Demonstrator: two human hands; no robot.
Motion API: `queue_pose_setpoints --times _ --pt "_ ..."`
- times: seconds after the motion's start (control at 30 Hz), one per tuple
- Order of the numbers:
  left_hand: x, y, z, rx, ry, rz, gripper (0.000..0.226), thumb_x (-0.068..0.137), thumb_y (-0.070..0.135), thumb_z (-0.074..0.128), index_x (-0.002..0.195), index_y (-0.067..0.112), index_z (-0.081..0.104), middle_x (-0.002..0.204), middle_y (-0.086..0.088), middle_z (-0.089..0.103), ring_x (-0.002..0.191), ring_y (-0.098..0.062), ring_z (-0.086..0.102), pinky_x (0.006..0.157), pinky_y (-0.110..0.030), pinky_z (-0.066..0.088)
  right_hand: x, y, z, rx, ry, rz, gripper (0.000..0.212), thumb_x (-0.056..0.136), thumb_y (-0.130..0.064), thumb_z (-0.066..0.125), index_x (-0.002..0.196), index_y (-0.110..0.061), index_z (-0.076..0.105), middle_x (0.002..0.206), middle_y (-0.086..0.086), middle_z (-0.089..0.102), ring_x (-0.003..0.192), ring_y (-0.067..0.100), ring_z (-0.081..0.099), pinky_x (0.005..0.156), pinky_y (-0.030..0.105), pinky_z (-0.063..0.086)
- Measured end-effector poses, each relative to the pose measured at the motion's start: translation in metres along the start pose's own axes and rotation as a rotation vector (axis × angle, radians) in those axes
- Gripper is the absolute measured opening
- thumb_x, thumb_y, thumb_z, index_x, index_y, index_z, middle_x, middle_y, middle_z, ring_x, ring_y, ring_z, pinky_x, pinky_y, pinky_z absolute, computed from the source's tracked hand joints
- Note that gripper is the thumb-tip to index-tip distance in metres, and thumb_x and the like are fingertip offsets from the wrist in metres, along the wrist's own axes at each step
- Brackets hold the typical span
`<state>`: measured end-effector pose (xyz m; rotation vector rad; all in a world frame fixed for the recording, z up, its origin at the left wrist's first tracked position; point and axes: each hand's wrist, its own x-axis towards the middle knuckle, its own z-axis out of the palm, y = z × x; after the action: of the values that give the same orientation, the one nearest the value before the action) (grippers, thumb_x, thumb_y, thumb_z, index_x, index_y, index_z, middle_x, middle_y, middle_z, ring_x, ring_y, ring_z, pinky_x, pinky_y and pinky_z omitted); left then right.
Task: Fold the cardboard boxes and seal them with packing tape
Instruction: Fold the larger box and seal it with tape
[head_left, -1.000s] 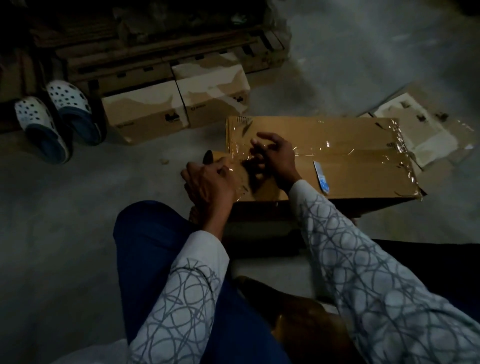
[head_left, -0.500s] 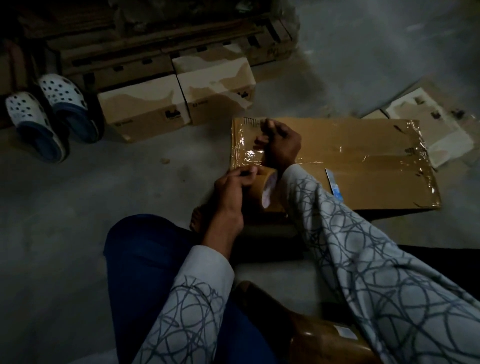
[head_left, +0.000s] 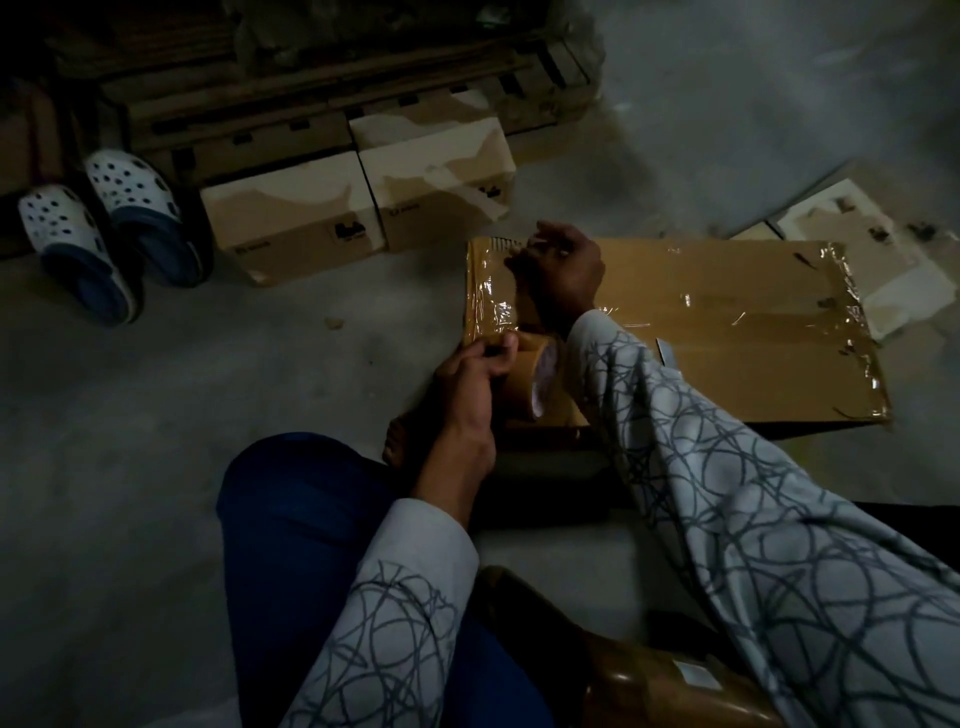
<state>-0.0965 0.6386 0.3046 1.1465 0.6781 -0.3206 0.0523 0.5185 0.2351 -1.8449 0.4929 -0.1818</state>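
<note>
On the floor, before the seated person's knees: cardboard box (head_left: 727, 332), flaps closed, glossy tape along the centre seam and the right end.
Left hand (head_left: 467, 384): clasped round the tape roll (head_left: 532, 379), held against the box's near-left edge.
Right hand (head_left: 563, 275): fingers curled on the end of the tape strip (head_left: 488, 306), at the box's far-left corner.
Tape strip: runs along the left end of the box, from the roll to the right hand; wrinkled and shiny.
Change: a second ago both hands sat together at the near-left corner. The right hand has since gone to the far edge, and the roll has turned so that its open side shows.
Meaning for task: by the look of it, the left end is being sealed, probably the last seam on this box. The strip is not yet cut from the roll, nor visibly smoothed down.
Nearby: two smaller boxes (head_left: 436, 182), taped, side by side; flat cardboard (head_left: 852, 244) beyond the right end; pair of clogs (head_left: 104, 228) well apart on the left.
</note>
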Motion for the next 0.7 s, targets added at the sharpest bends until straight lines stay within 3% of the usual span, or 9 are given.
queue_pose_setpoints --times 0.1,0.17,0.27,0.37,0.53,0.6,0.7 --pt "0.000 0.000 -0.002 0.017 -0.005 -0.009 0.032 0.079 0.031 0.075 0.110 0.021 0.074 0.120 -0.005 0.069 0.112 -0.032 0.062 0.096 -0.059 0.050 0.012 0.007 0.001 -0.630 0.107 -0.359 0.023 0.081 -0.044 0.069 0.094 -0.027 0.078 0.092 -0.002 0.072 0.089 0.021 0.065 0.069 0.027 0.048" --pt "0.004 -0.002 -0.004 0.012 -0.002 -0.007 0.034 0.080 0.032 0.075 0.112 0.022 0.073 0.120 -0.004 0.069 0.113 -0.031 0.062 0.096 -0.057 0.050 0.018 0.014 0.000 -0.763 0.085 -0.556 0.019 0.085 -0.036 0.064 0.091 -0.025 0.078 0.092 0.000 0.071 0.091 0.024 0.057 0.069 0.029 0.037" --pt "0.007 -0.002 -0.003 -0.003 0.000 0.015 0.028 0.083 0.025 0.073 0.109 0.016 0.075 0.117 -0.005 0.071 0.111 -0.029 0.064 0.097 -0.056 0.051 0.025 0.010 -0.002 -0.766 0.010 -0.666 0.016 0.087 -0.024 0.059 0.090 -0.017 0.073 0.089 0.004 0.071 0.091 0.026 0.055 0.066 0.030 0.038" --pt "0.008 -0.001 -0.001 -0.001 0.006 0.003 0.025 0.084 0.020 0.072 0.107 0.011 0.075 0.113 -0.004 0.073 0.108 -0.027 0.065 0.098 -0.054 0.052 0.032 0.005 0.004 -0.817 0.020 -0.563 0.016 0.090 -0.022 0.055 0.095 -0.012 0.066 0.092 0.010 0.068 0.094 0.030 0.057 0.065 0.032 0.039" --pt "0.013 -0.002 0.002 -0.011 0.005 -0.009 0.026 0.084 0.019 0.072 0.107 0.008 0.074 0.107 -0.003 0.075 0.106 -0.029 0.067 0.096 -0.054 0.053 0.040 -0.001 0.009 -0.645 0.112 -0.313 0.014 0.090 -0.023 0.055 0.102 -0.016 0.060 0.095 0.006 0.071 0.087 0.028 0.064 0.069 0.029 0.042" --pt "0.014 -0.001 0.003 -0.015 0.007 -0.005 0.024 0.084 0.017 0.071 0.106 0.007 0.074 0.105 -0.003 0.075 0.106 -0.029 0.067 0.097 -0.052 0.053 0.045 -0.009 0.007 -0.473 0.185 -0.150 0.016 0.098 -0.031 0.047 0.100 -0.019 0.058 0.091 0.000 0.073 0.083 0.021 0.066 0.073 0.030 0.049" --pt "0.014 -0.001 0.004 0.007 -0.001 -0.011 0.026 0.085 0.021 0.071 0.108 0.009 0.074 0.110 -0.004 0.074 0.106 -0.026 0.066 0.097 -0.052 0.052 0.051 -0.028 -0.002 0.119 0.206 0.108 0.023 0.105 -0.035 0.040 0.092 -0.021 0.051 0.075 0.000 0.066 0.071 0.020 0.065 0.069 0.041 0.058"
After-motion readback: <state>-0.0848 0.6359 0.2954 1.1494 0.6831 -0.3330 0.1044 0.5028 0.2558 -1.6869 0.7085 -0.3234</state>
